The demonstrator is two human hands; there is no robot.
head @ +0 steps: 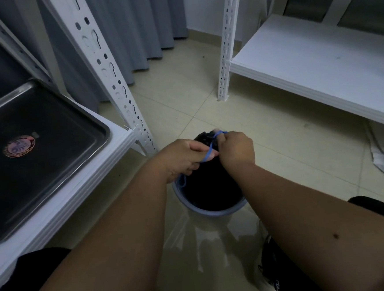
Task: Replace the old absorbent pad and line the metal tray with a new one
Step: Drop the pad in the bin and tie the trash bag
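Head view: pale tiled floor (265, 125), grey curtains (131, 30), two white shelf racks (318, 66). One metal tray (47, 124), bare, round sticker inside, on left shelf, well left of fingers. One blue bin (214, 209), black bag (210, 187) under hands. Left hand (182, 157), right hand (236, 148) both pinch blue drawstring (209, 149). Bag contents hidden; no pad visible.

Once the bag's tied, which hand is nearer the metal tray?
Left. The left hand lies on the metal tray side; the right hand is farther away. Both grip the blue drawstring.
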